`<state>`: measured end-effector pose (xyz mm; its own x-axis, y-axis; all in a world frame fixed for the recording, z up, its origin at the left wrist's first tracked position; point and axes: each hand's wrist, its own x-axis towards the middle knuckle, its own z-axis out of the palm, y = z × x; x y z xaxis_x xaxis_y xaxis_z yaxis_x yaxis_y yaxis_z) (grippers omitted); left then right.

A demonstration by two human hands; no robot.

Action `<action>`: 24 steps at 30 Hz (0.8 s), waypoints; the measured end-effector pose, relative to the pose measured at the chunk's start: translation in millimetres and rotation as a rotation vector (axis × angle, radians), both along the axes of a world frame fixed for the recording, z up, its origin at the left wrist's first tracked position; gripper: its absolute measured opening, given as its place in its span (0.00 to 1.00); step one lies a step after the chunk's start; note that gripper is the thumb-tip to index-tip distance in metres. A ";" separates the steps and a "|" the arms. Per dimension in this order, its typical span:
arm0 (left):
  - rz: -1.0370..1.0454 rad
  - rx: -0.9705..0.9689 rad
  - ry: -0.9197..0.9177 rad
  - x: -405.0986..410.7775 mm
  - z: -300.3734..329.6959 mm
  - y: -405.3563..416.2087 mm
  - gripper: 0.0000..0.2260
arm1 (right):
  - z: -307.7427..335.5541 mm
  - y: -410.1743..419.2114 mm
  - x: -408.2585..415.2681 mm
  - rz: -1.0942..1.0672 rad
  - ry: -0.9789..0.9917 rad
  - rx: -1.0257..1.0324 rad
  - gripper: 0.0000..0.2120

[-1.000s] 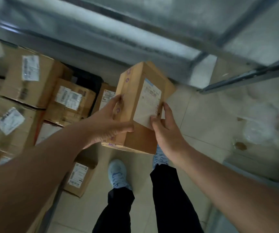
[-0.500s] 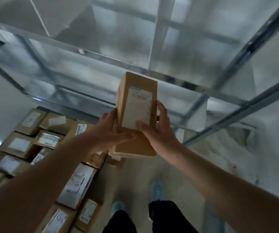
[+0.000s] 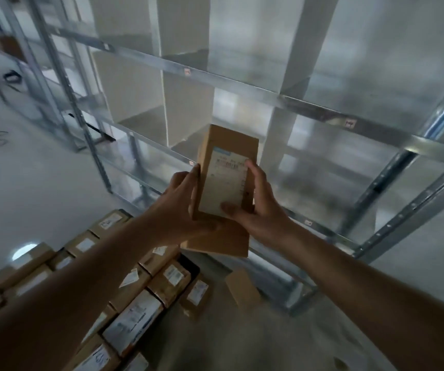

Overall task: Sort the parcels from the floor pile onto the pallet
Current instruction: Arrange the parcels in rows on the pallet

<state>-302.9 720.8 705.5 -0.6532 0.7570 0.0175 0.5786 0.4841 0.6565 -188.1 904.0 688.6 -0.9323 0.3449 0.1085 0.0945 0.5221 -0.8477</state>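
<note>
View from the head camera. Both hands hold 1 brown cardboard box [image 3: 227, 180] upright in the air, in front of a metal shelf rack [image 3: 269, 95]. The left hand [image 3: 182, 207] presses flat against the box's left side, its thumb curled under the lower front edge. The right hand [image 3: 259, 203] clasps the right side, thumb lying across the lower corner of the white label [image 3: 224, 183] and fingers wrapped around the far edge. The label faces the camera; its print is too blurred to read. Below the left forearm, a pile of boxes [image 3: 135, 295] lies close together on the pale floor [image 3: 41, 188], most with white labels facing up. 1 small plain box [image 3: 243, 289] stands apart, near the foot of the rack.
</note>
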 end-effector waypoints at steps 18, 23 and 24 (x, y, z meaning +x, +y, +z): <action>0.492 0.018 0.066 127.5 22.9 -205.5 0.52 | 27.4 -158.9 36.1 0.540 -0.014 -0.022 0.51; 0.567 -0.007 0.030 151.6 11.3 -282.2 0.53 | 22.9 -234.2 45.0 0.630 -0.054 0.014 0.53; 0.576 -0.009 0.030 155.5 7.6 -301.4 0.53 | 21.8 -253.9 48.2 0.636 -0.062 0.020 0.54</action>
